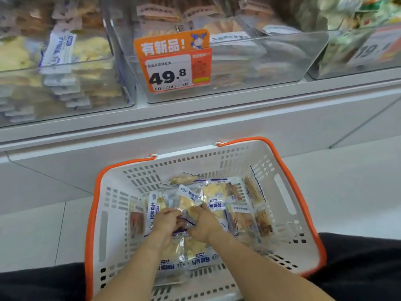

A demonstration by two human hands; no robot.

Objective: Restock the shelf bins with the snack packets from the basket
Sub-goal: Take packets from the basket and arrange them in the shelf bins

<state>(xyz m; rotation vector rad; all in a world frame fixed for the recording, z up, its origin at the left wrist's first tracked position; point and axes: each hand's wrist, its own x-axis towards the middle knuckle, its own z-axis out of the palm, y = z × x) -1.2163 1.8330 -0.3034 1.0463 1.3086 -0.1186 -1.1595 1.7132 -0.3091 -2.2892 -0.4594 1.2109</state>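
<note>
A white basket with orange rim (112, 213) sits on the floor below the shelf. Several clear snack packets (217, 192) with blue and white labels lie in it. Both my hands are down inside the basket, close together. My left hand (168, 222) and my right hand (204, 224) each have curled fingers gripping packets from the middle of the pile. Two more packets (184, 259) lie under my forearms. Above, clear shelf bins hold similar goods: the left bin (65, 88) has matching blue-labelled packets, the middle bin (249, 61) carries an orange 49.8 price tag (173, 64).
A third clear bin (358, 51) stands at the right of the shelf. The white shelf base (195, 131) runs across in front of the basket. Pale floor tiles (347, 192) surround the basket. My dark-clothed knees (358, 268) flank its near corners.
</note>
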